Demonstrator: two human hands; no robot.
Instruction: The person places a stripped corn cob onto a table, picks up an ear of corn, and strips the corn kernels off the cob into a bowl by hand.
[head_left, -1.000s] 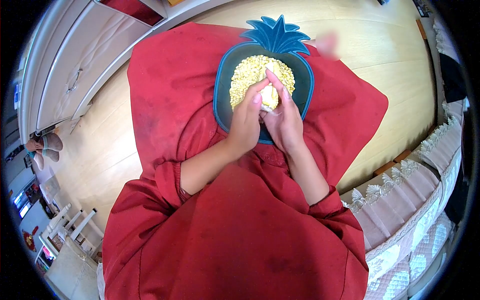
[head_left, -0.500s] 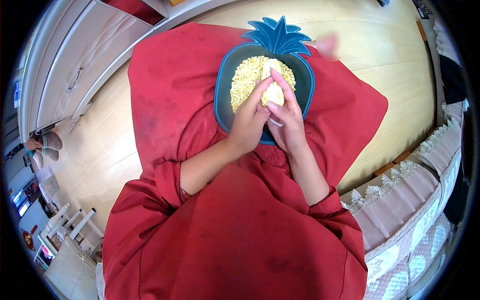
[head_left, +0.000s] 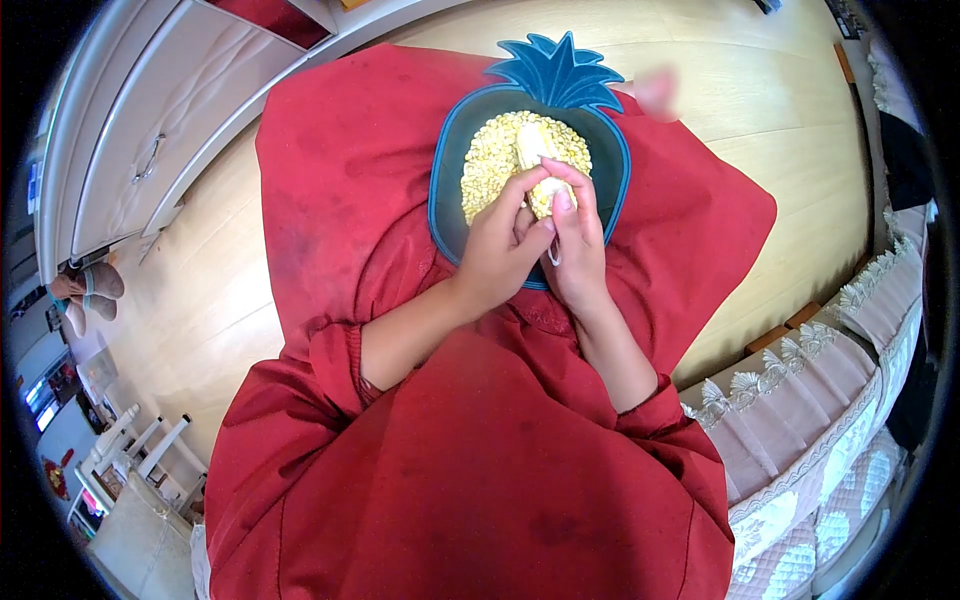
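A partly stripped corn cob, pale with yellow kernels on part of it, is held between both hands. My left hand is closed around its lower left side, fingers curled behind it. From the right, my right hand grips the cob, with its thumb pressed on the kernels. Beneath them, a blue-green pineapple-shaped bowl rests on my lap. Loose yellow corn kernels are heaped inside the bowl. The near end of the cob is mostly hidden by my hands.
Red cloth covers my lap and spreads under the bowl. A pale cabinet stands at the left on a light wooden floor. At the right is a sofa with a lace-trimmed cover. A white chair is at lower left.
My right thumb has moved slightly up and right along the cob. My fingertips have parted from their joined position, so more of the cob's upper part shows. The bowl stays put.
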